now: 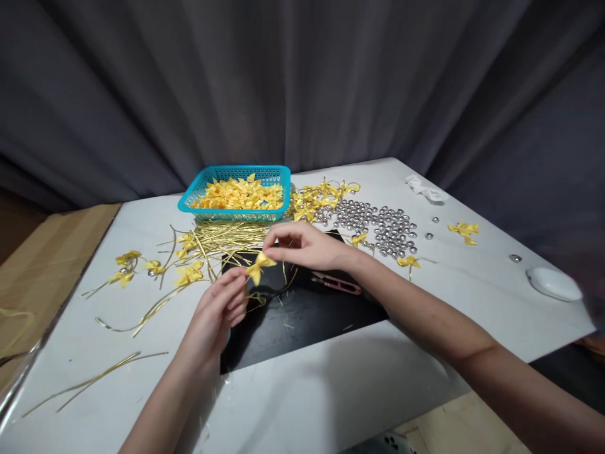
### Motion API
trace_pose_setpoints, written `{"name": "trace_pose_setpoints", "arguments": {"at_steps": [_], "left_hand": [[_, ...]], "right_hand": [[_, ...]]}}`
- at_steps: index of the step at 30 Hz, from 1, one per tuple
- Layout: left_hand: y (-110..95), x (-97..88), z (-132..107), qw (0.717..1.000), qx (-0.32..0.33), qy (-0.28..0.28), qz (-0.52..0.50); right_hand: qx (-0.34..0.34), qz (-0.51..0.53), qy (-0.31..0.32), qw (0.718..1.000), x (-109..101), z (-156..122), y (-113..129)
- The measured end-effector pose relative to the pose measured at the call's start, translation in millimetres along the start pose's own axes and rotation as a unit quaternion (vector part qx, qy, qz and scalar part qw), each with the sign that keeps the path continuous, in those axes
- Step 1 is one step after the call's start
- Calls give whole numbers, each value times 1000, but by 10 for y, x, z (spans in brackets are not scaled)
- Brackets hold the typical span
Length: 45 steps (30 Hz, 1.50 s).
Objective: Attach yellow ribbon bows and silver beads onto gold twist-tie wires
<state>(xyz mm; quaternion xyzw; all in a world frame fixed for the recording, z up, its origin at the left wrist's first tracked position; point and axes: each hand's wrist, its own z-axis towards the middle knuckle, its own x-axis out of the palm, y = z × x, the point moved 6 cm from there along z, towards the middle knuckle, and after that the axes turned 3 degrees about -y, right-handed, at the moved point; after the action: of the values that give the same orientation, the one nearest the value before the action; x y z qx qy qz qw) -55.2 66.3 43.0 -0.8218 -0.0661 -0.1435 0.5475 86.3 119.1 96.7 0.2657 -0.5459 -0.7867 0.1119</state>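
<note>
A yellow ribbon bow is held between both hands above a black mat. My left hand pinches its lower left side, with the fingers closed. My right hand reaches in from the right, thumb and forefinger together at the bow's upper edge. Thin gold wire hangs below the left fingers. Small scissors with pink handles lie on the mat under the right forearm. Behind the hands is a pile of gold wire strips.
A blue basket of yellow bows stands at the back. Several silver beads spread right of it, beside wired bows. More wired bows and loose wires lie left. A white cloth and white rounded object sit right.
</note>
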Motion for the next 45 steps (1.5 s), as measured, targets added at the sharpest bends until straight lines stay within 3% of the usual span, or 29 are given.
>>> {"name": "trace_pose_setpoints", "arguments": {"at_steps": [7, 13, 17, 20, 22, 23, 26, 29, 34, 39, 45], "left_hand": [[23, -97, 68, 994, 6, -18, 106], [41, -33, 52, 968, 21, 40, 245], [75, 27, 5, 922, 17, 138, 361], [168, 27, -45, 855, -3, 245, 457], [177, 4, -42, 833, 4, 250, 494], [134, -1, -21, 842, 27, 216, 494], [-105, 17, 12, 894, 151, 42, 420], [-201, 124, -34, 918, 229, -21, 323], [-153, 165, -68, 939, 228, -39, 256], [-160, 161, -110, 945, 214, -27, 245], [-73, 166, -101, 955, 187, 32, 227]], "right_hand": [[61, 58, -102, 991, -378, -30, -33], [37, 74, -142, 986, -566, -43, -47], [63, 87, -138, 985, -558, -39, -49], [75, 109, -135, 982, -522, -44, -13], [85, 121, -120, 982, -461, -49, 14], [91, 126, -104, 982, -410, -52, 27], [98, 152, -45, 982, -212, -64, 72], [103, 179, -4, 979, -23, -80, 97], [117, 187, 23, 975, 105, -95, 69], [106, 219, -21, 970, 28, -81, 35], [164, 319, -109, 927, -75, -82, -78]]}}
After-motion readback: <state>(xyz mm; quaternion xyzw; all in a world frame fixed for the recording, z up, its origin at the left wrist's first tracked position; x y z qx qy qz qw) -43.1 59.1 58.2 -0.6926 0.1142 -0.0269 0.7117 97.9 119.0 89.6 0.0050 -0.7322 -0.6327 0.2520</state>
